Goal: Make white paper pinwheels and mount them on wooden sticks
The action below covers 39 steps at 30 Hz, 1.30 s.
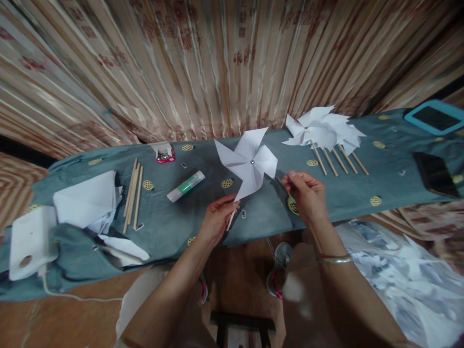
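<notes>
A white paper pinwheel [243,166] with a round metal pin at its centre is held up over the middle of the table. My left hand [219,215] is closed around its wooden stick [231,221], just below the paper blades. To the right of the pinwheel, my right hand [306,191] has its thumb and fingers curled together, close to the blades but apart from them. Whether anything small is between those fingertips, I cannot make out. A glue stick [186,186] with a green label lies left of the pinwheel.
Several finished pinwheels [326,128] lie overlapped at the back right. Loose wooden sticks [132,195], folded paper [87,198], a red box of pins [165,154] and a white power strip [32,241] are leftward. A dark phone [435,174] and blue-framed tablet [437,117] lie rightward.
</notes>
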Tool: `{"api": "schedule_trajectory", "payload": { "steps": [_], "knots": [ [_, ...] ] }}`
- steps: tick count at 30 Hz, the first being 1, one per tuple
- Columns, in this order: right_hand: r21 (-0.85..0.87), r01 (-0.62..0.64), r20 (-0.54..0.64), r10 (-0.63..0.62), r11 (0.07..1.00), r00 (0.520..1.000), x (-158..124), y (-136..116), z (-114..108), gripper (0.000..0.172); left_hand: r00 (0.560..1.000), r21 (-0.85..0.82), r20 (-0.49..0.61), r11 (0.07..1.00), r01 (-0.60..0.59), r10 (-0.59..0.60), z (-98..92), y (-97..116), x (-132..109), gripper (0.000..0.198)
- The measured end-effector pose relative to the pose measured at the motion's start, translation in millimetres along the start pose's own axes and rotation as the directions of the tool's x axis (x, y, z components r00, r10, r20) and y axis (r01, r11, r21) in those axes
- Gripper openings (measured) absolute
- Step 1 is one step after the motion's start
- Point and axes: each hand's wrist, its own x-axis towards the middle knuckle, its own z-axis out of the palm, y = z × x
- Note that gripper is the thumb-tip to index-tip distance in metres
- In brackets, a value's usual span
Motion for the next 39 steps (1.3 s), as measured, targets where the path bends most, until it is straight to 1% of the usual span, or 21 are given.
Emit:
{"api": "schedule_trajectory", "payload": {
  "steps": [1, 2, 3, 4, 7, 9, 11, 15, 17, 23, 32, 39],
  "knots": [
    [-0.005, 0.019, -0.063, -0.020, 1.000, 0.998, 4.0, 0.3, -2.4, 0.026, 1.000, 0.005, 0.008, 1.000, 0.006, -0.006, 0.1, -0.6, -0.6, 0.042],
    [-0.020, 0.036, -0.102, -0.038, 0.999, 0.994, 7.3, 0.6, -3.9, 0.026, 1.000, 0.011, 0.017, 1.000, 0.011, -0.011, 0.4, -1.2, -1.1, 0.041],
    [-0.036, 0.048, -0.113, -0.052, 0.998, 0.992, 9.8, 0.8, -4.5, 0.027, 1.000, 0.017, 0.024, 1.000, 0.015, -0.015, 0.7, -1.8, -1.6, 0.040],
    [-0.048, 0.054, -0.102, -0.059, 0.997, 0.993, 11.5, 1.0, -4.3, 0.030, 0.999, 0.020, 0.031, 1.000, 0.018, -0.019, 1.0, -2.5, -2.0, 0.040],
    [-0.046, 0.037, -0.020, -0.038, 0.998, 0.999, 12.2, 1.2, -0.5, 0.038, 0.999, 0.018, 0.045, 0.999, 0.026, -0.027, 1.8, -4.1, -2.4, 0.040],
    [-0.032, 0.014, 0.020, -0.014, 0.999, 1.000, 10.8, 1.2, 2.4, 0.037, 0.998, 0.020, 0.049, 0.999, 0.035, -0.036, 2.1, -4.7, -2.2, 0.041],
    [-0.016, -0.008, 0.017, 0.008, 1.000, 1.000, 9.4, 1.2, 4.1, 0.034, 0.998, 0.024, 0.049, 0.999, 0.038, -0.039, 2.2, -4.7, -2.0, 0.041],
    [0.002, -0.023, -0.040, 0.023, 1.000, 0.999, 7.8, 2.1, 4.3, 0.028, 0.998, 0.024, 0.058, 1.000, 0.009, -0.010, 1.5, -4.6, -1.7, 0.038],
    [0.001, -0.023, -0.038, 0.023, 1.000, 0.999, 7.2, 3.2, 4.1, 0.027, 0.998, 0.020, 0.063, 1.000, -0.007, 0.006, 0.8, -4.8, -1.1, 0.038],
    [0.001, -0.034, -0.011, 0.034, 0.999, 0.999, 3.3, 6.6, 7.3, 0.025, 0.999, 0.030, 0.032, 0.999, -0.032, 0.031, -0.4, -5.0, 0.8, 0.035],
    [0.040, -0.116, 0.075, 0.113, 0.992, 0.991, -6.1, 0.7, 17.2, 0.024, 0.999, 0.039, 0.012, 0.998, -0.039, 0.039, 1.3, -1.2, -1.5, 0.038],
    [0.048, -0.161, 0.134, 0.153, 0.986, 0.979, -14.8, 1.6, 21.0, 0.023, 0.996, 0.040, 0.032, 0.996, -0.080, 0.078, -1.7, -3.3, -1.1, 0.037]
  ]
}}
